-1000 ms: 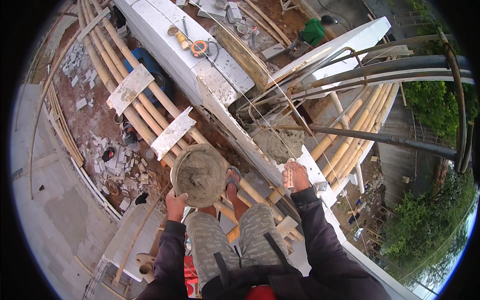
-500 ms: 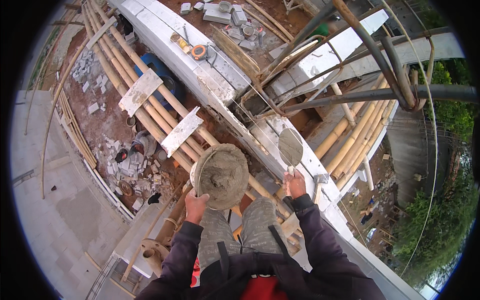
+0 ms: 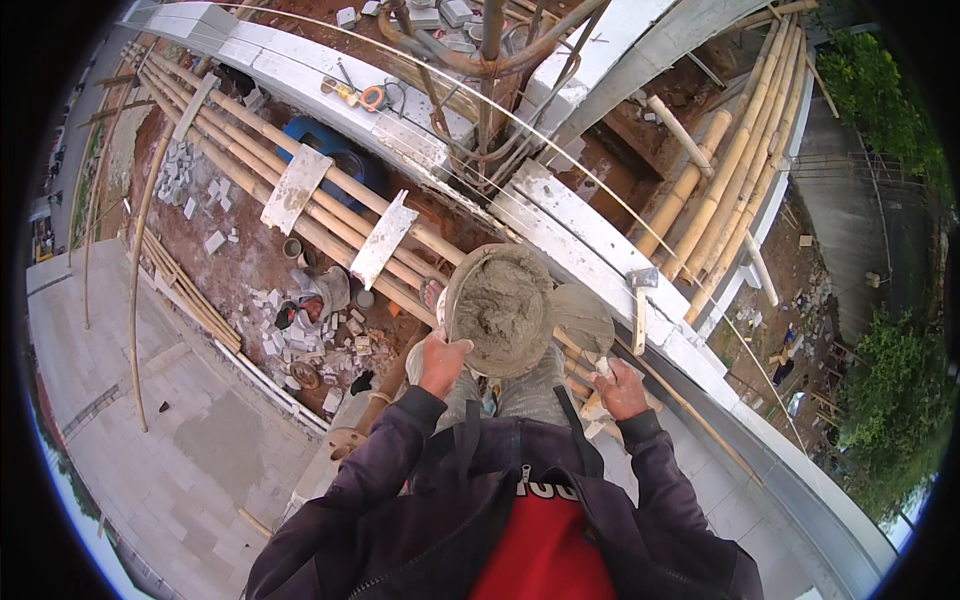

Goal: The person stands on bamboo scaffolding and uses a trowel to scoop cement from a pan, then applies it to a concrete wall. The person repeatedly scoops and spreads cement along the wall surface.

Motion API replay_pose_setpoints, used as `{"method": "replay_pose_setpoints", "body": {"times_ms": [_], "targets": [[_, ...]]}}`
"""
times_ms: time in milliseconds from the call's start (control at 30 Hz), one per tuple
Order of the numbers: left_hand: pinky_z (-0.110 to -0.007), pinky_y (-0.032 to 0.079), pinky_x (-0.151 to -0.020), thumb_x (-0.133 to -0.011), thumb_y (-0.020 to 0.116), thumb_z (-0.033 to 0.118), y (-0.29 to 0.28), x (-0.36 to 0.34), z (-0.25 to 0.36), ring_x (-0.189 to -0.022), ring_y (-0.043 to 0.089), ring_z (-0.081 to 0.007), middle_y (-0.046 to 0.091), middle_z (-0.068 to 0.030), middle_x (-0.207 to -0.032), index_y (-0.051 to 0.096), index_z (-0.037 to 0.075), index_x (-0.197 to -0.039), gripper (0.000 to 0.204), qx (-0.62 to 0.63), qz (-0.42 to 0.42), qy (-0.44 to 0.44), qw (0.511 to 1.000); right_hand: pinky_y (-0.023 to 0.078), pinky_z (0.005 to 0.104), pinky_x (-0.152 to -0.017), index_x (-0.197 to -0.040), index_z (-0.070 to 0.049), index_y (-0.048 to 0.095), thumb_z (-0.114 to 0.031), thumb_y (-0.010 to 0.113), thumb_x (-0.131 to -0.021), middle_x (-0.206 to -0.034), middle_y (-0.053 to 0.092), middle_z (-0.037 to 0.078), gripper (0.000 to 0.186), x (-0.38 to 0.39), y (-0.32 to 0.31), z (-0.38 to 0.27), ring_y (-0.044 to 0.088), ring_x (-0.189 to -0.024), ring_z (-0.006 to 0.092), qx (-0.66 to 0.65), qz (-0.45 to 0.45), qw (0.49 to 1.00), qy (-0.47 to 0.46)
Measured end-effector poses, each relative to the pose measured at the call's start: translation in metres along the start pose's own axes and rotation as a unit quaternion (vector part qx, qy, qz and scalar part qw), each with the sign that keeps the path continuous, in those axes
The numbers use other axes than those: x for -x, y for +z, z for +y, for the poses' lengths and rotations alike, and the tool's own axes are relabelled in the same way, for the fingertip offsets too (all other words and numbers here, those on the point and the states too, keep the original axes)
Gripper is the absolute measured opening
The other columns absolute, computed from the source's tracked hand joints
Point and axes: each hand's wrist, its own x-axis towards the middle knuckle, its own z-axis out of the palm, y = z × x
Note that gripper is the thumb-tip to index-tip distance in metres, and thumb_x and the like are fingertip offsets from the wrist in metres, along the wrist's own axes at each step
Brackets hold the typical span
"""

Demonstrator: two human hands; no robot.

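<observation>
While the left hand (image 3: 441, 364) grips a bucket (image 3: 453, 297) of mortar (image 3: 502, 312) by its rim, apparently for steadiness, the right hand (image 3: 622, 389) clasps a trowel (image 3: 585, 319) alongside.

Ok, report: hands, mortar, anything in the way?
Left hand holding bucket. Mortar inside. Right hand on trowel, blade beside bucket, contact unclear. Hammer-like tool on white wall, apart from both hands.

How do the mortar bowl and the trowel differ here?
The mortar bowl is round and hollow; the trowel has a flat blade and a handle. The bowl holds a mass of mortar, while the trowel's blade carries no visible heap. The left hand grips the bowl by its rim; the right hand holds the trowel by its handle. Both are hand-held.
</observation>
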Motion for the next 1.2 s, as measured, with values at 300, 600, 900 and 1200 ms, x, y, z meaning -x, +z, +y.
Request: {"method": "replay_pose_setpoints", "body": {"times_ms": [300, 600, 900, 1200], "targets": [[-0.034, 0.046, -0.066, -0.070, 0.064, 0.008, 0.025, 0.007, -0.016, -0.071, 0.057, -0.0161, 0.063, -0.0117, -0.080, 0.059, -0.011, -0.100, 0.037, -0.160, 0.009, 0.051, 0.986, 0.051, 0.0492, -0.078, -0.100, 0.003, 0.055, -0.026, 0.060, -0.082, -0.086, 0.064, 0.025, 0.035, -0.080, -0.007, -0.048, 0.062, -0.087, 0.0449, 0.177, -0.124, 0.970, 0.107], [-0.030, 0.050, -0.075, -0.074, 0.062, 0.001, -0.024, 0.046, 0.063, -0.080, 0.061, -0.0150, 0.067, -0.0100, -0.092, 0.061, -0.008, -0.107, 0.035, -0.183, -0.059, 0.022, 0.981, 0.050, 0.0476, -0.079, -0.087, 0.007, 0.064, -0.028, 0.062, -0.081, -0.086, 0.063, 0.030, 0.036, -0.154, 0.038, -0.086, 0.063, -0.087, 0.0434, 0.029, -0.291, 0.953, -0.078], [-0.031, 0.051, -0.081, -0.076, 0.058, -0.006, -0.035, 0.056, 0.061, -0.088, 0.062, -0.0161, 0.065, -0.0099, -0.102, 0.057, -0.007, -0.114, 0.038, -0.034, 0.024, 0.015, 0.999, 0.045, 0.0492, -0.072, -0.085, 0.004, 0.063, -0.028, 0.062, -0.083, -0.078, 0.061, 0.027, 0.032, -0.159, -0.001, -0.119, 0.059, -0.080, 0.0447, 0.010, -0.354, 0.920, -0.170], [-0.031, 0.052, -0.077, -0.077, 0.058, -0.009, -0.031, 0.048, 0.055, -0.084, 0.064, -0.0170, 0.066, -0.0095, -0.099, 0.058, -0.005, -0.113, 0.036, 0.068, 0.056, -0.004, 0.996, 0.036, 0.0325, -0.050, -0.069, 0.001, 0.052, -0.025, 0.059, -0.088, -0.056, 0.047, 0.006, 0.033, -0.142, -0.051, -0.123, 0.045, -0.049, 0.0155, -0.175, -0.415, 0.893, 0.009]]}}
